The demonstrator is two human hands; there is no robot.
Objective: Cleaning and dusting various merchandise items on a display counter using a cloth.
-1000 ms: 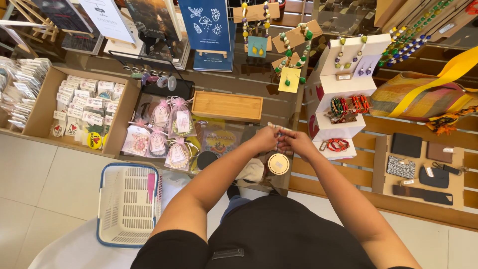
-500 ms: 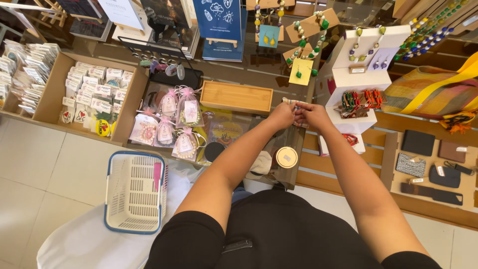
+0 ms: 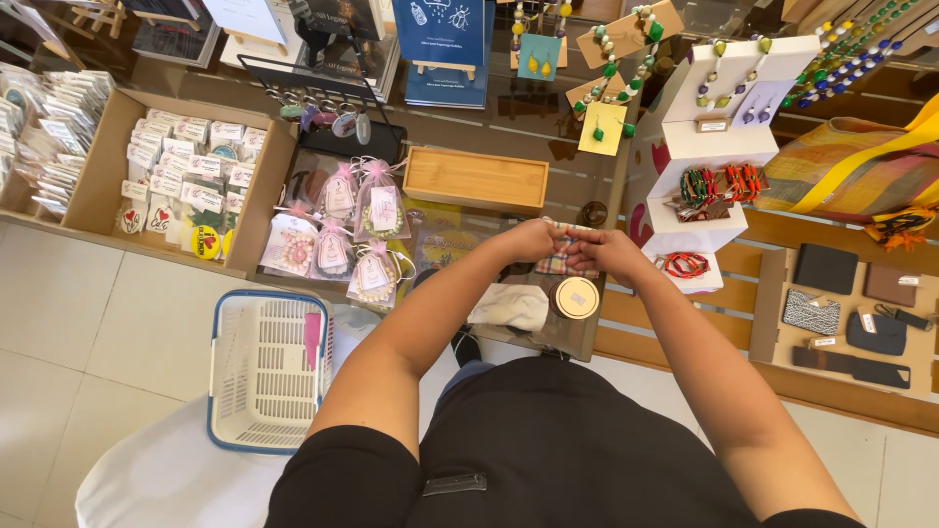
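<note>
A small checked cloth piece point(image 3: 559, 262) is held between both hands above the front edge of the table point(image 3: 509, 122). The left hand point(image 3: 531, 240) is closed on the left end of the piece, and the right hand point(image 3: 604, 251) is closed on its right end. The two hands are brought close together, nearly touching, with the cloth showing between and beneath them. What kind of item the cloth is cannot be told.

Just below the hands, a round tin with a tan lid point(image 3: 575, 297) is set on the table, and a folded white cloth point(image 3: 509, 305) is laid just beside it on the left. A shallow wooden tray point(image 3: 475, 180) is placed beyond the left hand, further back on the table. To the left of the tray, several clear gift pouches tied with pink ribbon point(image 3: 344, 227) are grouped together. A cardboard box of small carded items point(image 3: 181, 181) is positioned at the far left.

To the right of the hands, a white stepped display stand point(image 3: 719, 147) is fitted with earrings and red bracelets. Dark pouches and wallets point(image 3: 849, 298) are laid out on a slatted wooden shelf at the far right. A white plastic basket point(image 3: 269, 367) is set on a white surface below the table, near the person's left arm.
</note>
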